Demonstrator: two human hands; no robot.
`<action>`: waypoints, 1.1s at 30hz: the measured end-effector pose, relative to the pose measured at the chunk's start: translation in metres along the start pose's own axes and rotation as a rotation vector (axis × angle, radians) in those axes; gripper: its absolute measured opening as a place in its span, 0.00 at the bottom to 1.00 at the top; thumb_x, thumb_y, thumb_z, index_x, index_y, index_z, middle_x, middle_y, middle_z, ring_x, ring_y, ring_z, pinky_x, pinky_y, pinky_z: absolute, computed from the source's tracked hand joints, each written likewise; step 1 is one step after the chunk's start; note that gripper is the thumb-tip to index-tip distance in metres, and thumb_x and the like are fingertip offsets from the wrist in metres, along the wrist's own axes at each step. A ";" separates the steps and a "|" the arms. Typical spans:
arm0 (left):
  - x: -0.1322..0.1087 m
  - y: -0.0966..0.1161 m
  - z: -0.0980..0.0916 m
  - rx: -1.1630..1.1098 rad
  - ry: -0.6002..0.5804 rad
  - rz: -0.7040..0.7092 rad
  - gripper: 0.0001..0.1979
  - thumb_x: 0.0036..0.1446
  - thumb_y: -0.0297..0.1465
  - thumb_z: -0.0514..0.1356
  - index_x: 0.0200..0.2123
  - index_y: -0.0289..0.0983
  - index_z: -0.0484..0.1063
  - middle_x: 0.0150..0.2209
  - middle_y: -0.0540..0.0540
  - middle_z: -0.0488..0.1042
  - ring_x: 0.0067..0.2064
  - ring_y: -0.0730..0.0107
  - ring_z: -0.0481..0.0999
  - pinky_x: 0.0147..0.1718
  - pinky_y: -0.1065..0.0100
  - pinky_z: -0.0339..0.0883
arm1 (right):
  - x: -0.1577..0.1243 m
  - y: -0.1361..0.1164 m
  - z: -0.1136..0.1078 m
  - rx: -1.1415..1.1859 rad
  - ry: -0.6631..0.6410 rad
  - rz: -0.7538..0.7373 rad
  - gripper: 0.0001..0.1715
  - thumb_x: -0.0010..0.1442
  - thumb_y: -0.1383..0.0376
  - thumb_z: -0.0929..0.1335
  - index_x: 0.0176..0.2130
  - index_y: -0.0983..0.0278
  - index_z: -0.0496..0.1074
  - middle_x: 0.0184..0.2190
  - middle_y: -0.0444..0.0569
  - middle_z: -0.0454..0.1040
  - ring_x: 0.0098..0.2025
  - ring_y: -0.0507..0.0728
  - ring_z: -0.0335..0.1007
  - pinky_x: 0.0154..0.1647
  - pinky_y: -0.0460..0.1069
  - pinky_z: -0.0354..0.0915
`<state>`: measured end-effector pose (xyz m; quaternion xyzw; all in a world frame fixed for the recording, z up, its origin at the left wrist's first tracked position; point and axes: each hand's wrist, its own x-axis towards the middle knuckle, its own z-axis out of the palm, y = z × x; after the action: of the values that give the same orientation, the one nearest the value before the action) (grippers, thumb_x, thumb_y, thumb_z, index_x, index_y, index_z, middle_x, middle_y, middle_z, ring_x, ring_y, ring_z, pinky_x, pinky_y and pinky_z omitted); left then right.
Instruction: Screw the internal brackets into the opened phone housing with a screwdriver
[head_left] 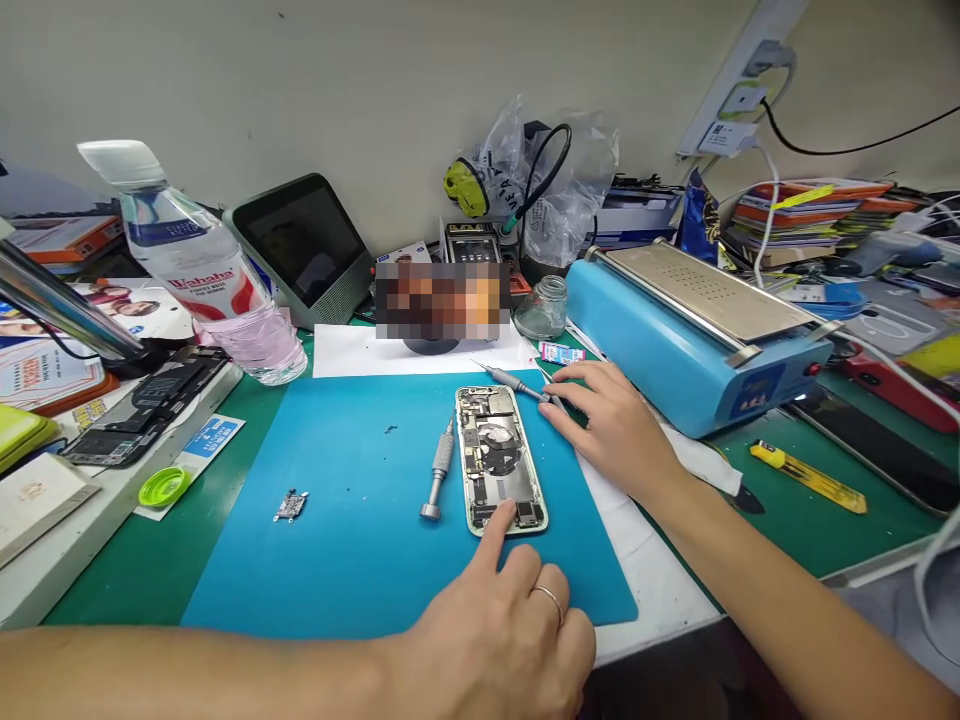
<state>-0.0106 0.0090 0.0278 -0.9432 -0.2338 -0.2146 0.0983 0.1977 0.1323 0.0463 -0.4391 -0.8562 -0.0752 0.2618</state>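
Observation:
An opened smartphone (491, 490) lies on the blue mat (360, 580), its inner parts exposed. My left hand (502, 630) reaches in from below, index finger stretched out and touching the phone's lower end, the other fingers curled with nothing visible in them. To the right of the phone's top, my right hand (607, 420) has its fingertips closed around the end of a grey screwdriver (514, 381) lying on the mat. Another grey screwdriver (441, 470) rests just left of the phone. Farther left lies a small metal-and-black phone part (291, 505).
A blue heating-plate machine (645, 340) stands at right, with a yellow utility knife (810, 477) before it. At left are a water bottle (217, 270), a green cap (165, 487) and another opened phone (150, 405). A glass jar (544, 308) stands behind the mat.

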 end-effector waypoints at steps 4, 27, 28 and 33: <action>-0.001 0.000 0.000 -0.010 -0.017 -0.004 0.13 0.68 0.37 0.56 0.31 0.39 0.63 0.28 0.51 0.66 0.30 0.66 0.66 0.55 0.41 0.70 | 0.000 -0.004 -0.003 0.003 0.078 -0.025 0.06 0.68 0.66 0.68 0.43 0.64 0.76 0.42 0.56 0.80 0.49 0.65 0.75 0.55 0.62 0.71; 0.001 -0.001 -0.001 -0.045 -0.030 -0.007 0.15 0.68 0.41 0.57 0.30 0.39 0.65 0.28 0.50 0.67 0.30 0.66 0.66 0.53 0.42 0.74 | -0.003 -0.007 -0.004 -0.042 0.156 -0.125 0.04 0.65 0.66 0.71 0.40 0.63 0.72 0.35 0.53 0.79 0.42 0.64 0.75 0.46 0.59 0.71; 0.001 -0.001 -0.001 -0.037 -0.026 0.000 0.15 0.68 0.41 0.57 0.30 0.39 0.65 0.28 0.50 0.66 0.30 0.66 0.66 0.53 0.41 0.74 | -0.002 -0.006 -0.004 -0.045 0.143 -0.121 0.05 0.65 0.66 0.72 0.39 0.63 0.71 0.35 0.53 0.79 0.42 0.65 0.75 0.46 0.59 0.70; 0.001 -0.002 -0.002 -0.009 -0.031 0.023 0.14 0.68 0.39 0.55 0.31 0.39 0.65 0.28 0.50 0.66 0.30 0.65 0.65 0.53 0.41 0.73 | -0.003 -0.001 -0.001 -0.035 0.069 -0.084 0.08 0.66 0.63 0.71 0.36 0.62 0.69 0.36 0.53 0.77 0.43 0.65 0.73 0.47 0.60 0.69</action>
<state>-0.0116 0.0101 0.0299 -0.9494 -0.2236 -0.2001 0.0927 0.1984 0.1292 0.0460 -0.4045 -0.8628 -0.1161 0.2802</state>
